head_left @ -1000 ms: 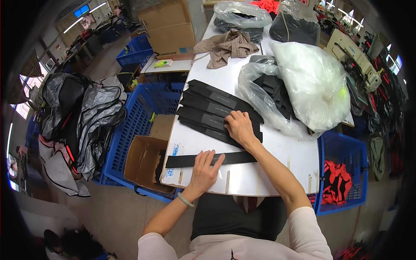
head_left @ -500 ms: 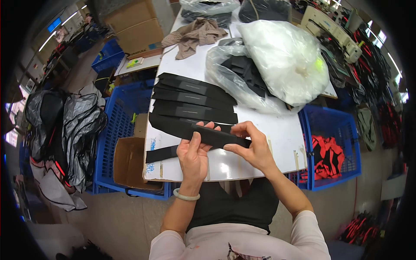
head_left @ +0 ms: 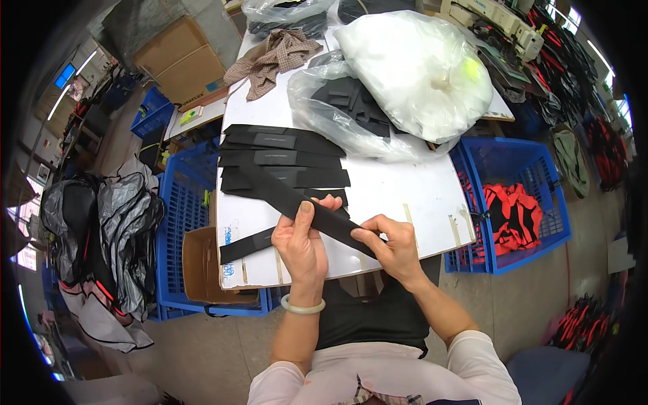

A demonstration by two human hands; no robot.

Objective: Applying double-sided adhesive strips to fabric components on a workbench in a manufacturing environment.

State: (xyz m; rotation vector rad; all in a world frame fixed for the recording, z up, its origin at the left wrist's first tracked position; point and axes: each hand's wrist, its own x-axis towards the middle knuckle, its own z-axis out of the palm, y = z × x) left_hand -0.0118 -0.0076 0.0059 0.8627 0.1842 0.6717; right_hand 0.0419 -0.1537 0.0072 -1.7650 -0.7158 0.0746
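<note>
A long black fabric strip (head_left: 297, 204) slants across the front of the white table, held in both hands. My left hand (head_left: 301, 241) is closed around its middle, thumb on top and fingers behind. My right hand (head_left: 393, 248) pinches the strip's near right end between thumb and fingers. Beyond it, several black strips (head_left: 283, 141) lie fanned on the table, with dark grey label patches on them. One more black strip (head_left: 248, 246) lies alone near the table's front left corner, partly behind my left hand.
On the white table (head_left: 385, 189) sit an open clear bag (head_left: 307, 88) of black pieces, a full white plastic bag (head_left: 418, 74) and a checked cloth (head_left: 273, 61). Blue crates stand left (head_left: 169, 270) and right (head_left: 526, 253); the left one holds a cardboard box (head_left: 202, 266).
The strip has turned to a steeper slant, its right end now lower and nearer me. My right hand has moved slightly toward me with it. The whole view has shifted a little.
</note>
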